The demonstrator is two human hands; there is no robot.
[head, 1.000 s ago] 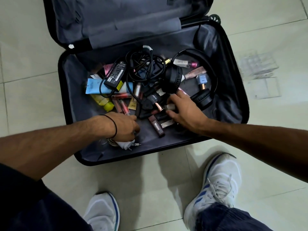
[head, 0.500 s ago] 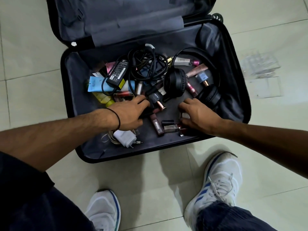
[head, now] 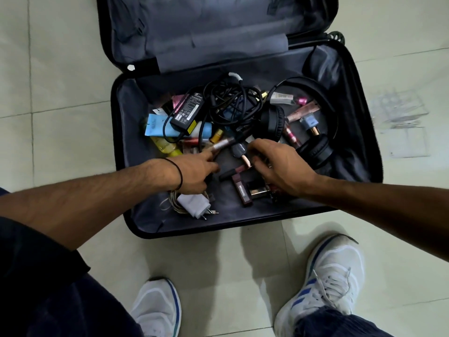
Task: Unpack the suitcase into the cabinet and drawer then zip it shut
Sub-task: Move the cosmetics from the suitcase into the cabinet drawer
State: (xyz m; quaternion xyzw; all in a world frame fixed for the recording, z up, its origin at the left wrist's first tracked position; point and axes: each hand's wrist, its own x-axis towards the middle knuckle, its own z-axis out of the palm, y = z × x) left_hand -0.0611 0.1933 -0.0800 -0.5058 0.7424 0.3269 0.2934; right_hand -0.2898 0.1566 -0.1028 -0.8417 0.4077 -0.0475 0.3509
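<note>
Where the left grip sits: the left hand [head: 195, 171] is low inside the suitcase [head: 128, 147], its index finger stretched out with the tip at the near end of a silvery tube [head: 222, 144]. The other fingers are tucked under, and I cannot tell whether they hold anything.
Right grip: the right hand [head: 279, 164] arches over the near middle of the pile, thumb and fingers curled toward each other. The hand hides whether the grip is clamped on anything.
Thing nearest the grips: a grey-capped lipstick [head: 239, 152] lies between the two hands, just beside the right fingertips.
Between the wrists: a dark tube [head: 229, 171] and a maroon lipstick case [head: 241, 189] lie on the lining.
Below the left wrist: a white charger plug [head: 194, 203] lies with its coiled cord; the wrist wears a black band [head: 179, 175].
Farther in: a black power adapter [head: 188, 110] lies over a blue tube [head: 155, 125], with tangled cables [head: 226, 100] beside it. Black headphones [head: 272, 122] curve round more cosmetics at the right.
Suitcase: it lies open on the tiled floor [head: 60, 81], with the lid [head: 218, 27] laid back on the far side.
Floor: a clear plastic organiser [head: 398, 110] sits to the right of the case. A left shoe [head: 158, 307] and a right shoe [head: 335, 268], both white, stand near its near rim.
</note>
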